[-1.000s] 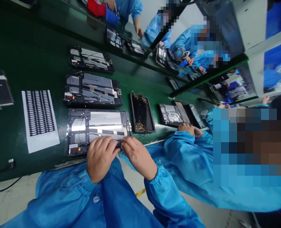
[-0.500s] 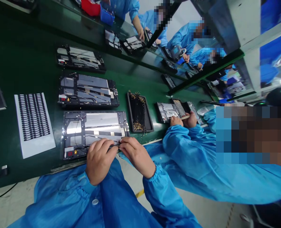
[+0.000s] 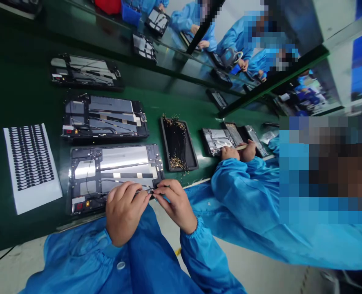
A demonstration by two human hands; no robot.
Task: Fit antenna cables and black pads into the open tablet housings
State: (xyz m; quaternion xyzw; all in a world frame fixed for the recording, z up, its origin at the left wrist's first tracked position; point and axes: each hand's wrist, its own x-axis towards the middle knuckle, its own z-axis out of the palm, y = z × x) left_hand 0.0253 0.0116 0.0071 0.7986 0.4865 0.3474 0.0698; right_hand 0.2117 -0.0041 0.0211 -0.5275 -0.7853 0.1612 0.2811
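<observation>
Green bench (image 3: pixel 24 94), three open devices (image 3: pixel 124 156) ahead, left hand (image 3: pixel 124 212) and right hand (image 3: pixel 177 204) pinching one small part (image 3: pixel 150 190)

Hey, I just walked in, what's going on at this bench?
Someone in a blue smock has both hands at the near edge of an open flat device. The right hand pinches a small dark piece, and the left hand is right beside it. Two similar open devices lie beyond, with a black tray of gold-tipped wires on one side and a white sheet of dark stickers on the other.
</observation>
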